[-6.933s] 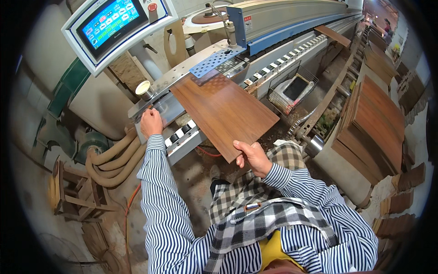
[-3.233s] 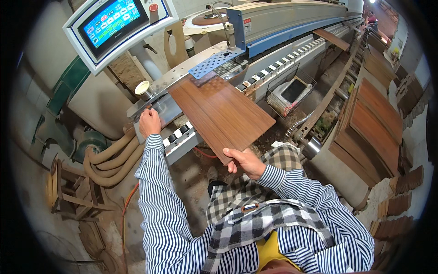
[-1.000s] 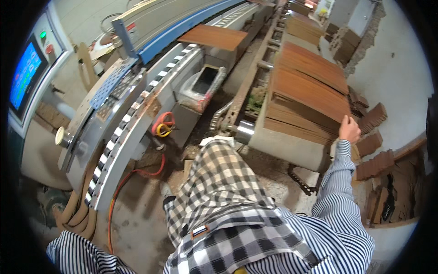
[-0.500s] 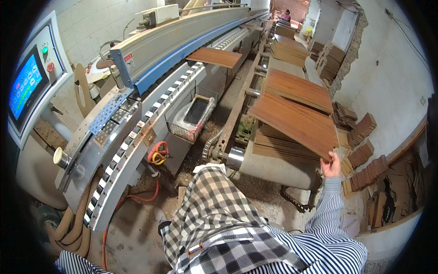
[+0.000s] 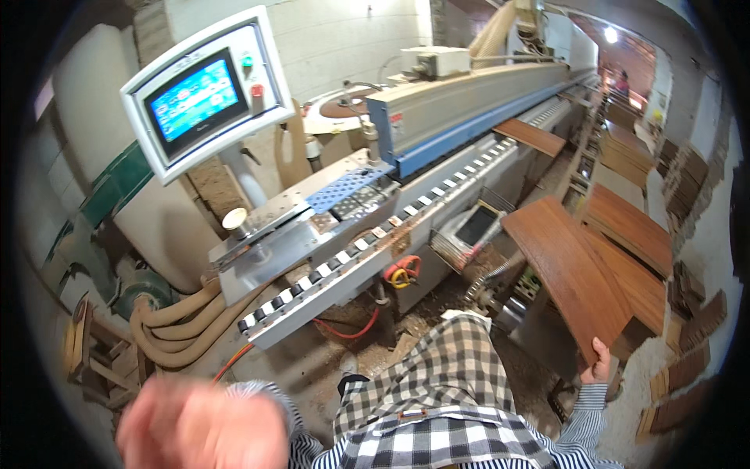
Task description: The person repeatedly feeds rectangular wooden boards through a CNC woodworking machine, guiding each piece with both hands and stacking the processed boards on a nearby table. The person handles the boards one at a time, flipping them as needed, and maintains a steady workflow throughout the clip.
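Note:
My right hand [image 5: 598, 362] grips the near corner of a reddish-brown wood-grain panel [image 5: 564, 270]. The panel is tilted and raised at the left of a stack of like panels [image 5: 637, 285], partly covering it. Low at the left, my left hand [image 5: 205, 426] is smeared by motion, so its fingers cannot be made out; it is near no panel. Ahead of me, another wood-grain panel [image 5: 531, 136] lies across the track of a long edge-banding machine [image 5: 469, 117], sticking out over its near side.
A touch-screen control box [image 5: 199, 94] stands at the left. A wire basket [image 5: 473, 228] and red and yellow rings [image 5: 401, 271] hang at the machine's side. Thick hoses [image 5: 176, 332] lie below. More panel stacks [image 5: 625, 152] line the right, with a person [image 5: 621, 83] far back.
The view has swung left. My right hand has pulled the panel leftward off the stack, turning it toward the machine. My left hand has come up into view.

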Action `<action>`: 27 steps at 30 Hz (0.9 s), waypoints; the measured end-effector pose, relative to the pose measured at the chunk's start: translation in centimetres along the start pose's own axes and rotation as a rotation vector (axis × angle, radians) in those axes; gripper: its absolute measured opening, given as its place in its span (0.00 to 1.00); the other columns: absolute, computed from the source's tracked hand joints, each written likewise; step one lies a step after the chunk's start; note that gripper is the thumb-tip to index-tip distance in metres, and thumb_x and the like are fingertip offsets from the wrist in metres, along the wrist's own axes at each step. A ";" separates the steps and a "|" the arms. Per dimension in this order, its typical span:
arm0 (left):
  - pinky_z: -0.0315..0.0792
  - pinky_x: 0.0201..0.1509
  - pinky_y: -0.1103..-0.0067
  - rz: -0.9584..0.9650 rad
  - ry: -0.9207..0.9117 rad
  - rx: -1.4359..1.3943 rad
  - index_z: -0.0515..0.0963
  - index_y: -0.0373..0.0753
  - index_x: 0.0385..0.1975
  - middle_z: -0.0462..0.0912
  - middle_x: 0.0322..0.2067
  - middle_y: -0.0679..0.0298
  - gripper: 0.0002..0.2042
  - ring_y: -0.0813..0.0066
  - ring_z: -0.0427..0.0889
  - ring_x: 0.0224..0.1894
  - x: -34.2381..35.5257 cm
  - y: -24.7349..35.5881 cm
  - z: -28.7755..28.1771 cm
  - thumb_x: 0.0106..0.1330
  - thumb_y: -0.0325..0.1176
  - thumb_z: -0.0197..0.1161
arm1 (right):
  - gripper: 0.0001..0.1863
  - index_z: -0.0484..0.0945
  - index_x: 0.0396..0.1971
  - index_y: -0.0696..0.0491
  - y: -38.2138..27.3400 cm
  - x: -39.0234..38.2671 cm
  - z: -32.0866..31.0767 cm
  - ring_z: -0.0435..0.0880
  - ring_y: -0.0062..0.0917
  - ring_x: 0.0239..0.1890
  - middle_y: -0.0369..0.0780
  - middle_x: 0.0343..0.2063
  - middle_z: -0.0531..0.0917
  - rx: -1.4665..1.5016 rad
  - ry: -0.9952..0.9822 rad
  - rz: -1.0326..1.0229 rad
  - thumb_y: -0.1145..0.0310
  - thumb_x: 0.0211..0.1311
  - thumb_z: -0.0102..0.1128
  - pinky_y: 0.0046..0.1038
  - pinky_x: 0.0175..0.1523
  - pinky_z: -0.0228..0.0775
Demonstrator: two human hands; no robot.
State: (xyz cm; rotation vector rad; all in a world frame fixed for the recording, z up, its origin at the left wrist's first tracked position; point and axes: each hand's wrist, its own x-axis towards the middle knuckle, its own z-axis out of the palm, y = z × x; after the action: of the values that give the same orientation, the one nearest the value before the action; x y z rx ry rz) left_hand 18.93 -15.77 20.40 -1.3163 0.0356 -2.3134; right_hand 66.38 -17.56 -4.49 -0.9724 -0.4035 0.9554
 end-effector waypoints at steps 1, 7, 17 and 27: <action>0.63 0.55 0.64 -0.269 -0.250 -0.123 0.71 0.34 0.43 0.72 0.45 0.51 0.17 0.60 0.71 0.49 -1.8 -1.8 -1.0 0.64 0.40 0.45 | 0.19 0.70 0.42 0.53 0.4 -0.3 1.9 0.80 0.25 0.32 0.37 0.34 0.79 0.051 -0.028 0.061 0.69 0.47 0.60 0.25 0.31 0.75; 0.66 0.44 0.70 -0.497 -1.157 0.941 0.75 0.37 0.28 0.76 0.33 0.57 0.06 0.61 0.74 0.39 -14.0 -17.7 -12.5 0.57 0.33 0.55 | 0.20 0.70 0.43 0.56 6.3 1.3 10.3 0.80 0.28 0.34 0.39 0.34 0.79 0.074 -0.332 0.219 0.73 0.46 0.59 0.28 0.36 0.75; 0.67 0.41 0.66 -0.670 -1.210 1.326 0.71 0.37 0.24 0.72 0.29 0.56 0.09 0.60 0.73 0.37 -18.2 -22.1 -18.8 0.57 0.37 0.54 | 0.20 0.68 0.45 0.60 13.9 -3.3 26.6 0.79 0.25 0.36 0.41 0.35 0.78 0.057 -0.703 0.549 0.70 0.53 0.59 0.25 0.40 0.74; 0.68 0.37 0.66 -0.700 -1.109 1.390 0.70 0.36 0.21 0.73 0.25 0.56 0.11 0.57 0.74 0.33 -18.0 -22.2 -19.3 0.59 0.37 0.52 | 0.20 0.75 0.22 0.59 16.7 -7.8 31.8 0.73 0.17 0.13 0.37 0.12 0.77 -0.431 -1.151 0.775 0.56 0.61 0.50 0.21 0.38 0.71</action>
State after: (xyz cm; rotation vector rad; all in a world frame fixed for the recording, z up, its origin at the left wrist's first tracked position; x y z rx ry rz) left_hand 2.22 7.35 1.08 -1.5299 -2.1242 -0.9585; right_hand 32.42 -4.09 -0.69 -0.8767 -1.2833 2.1907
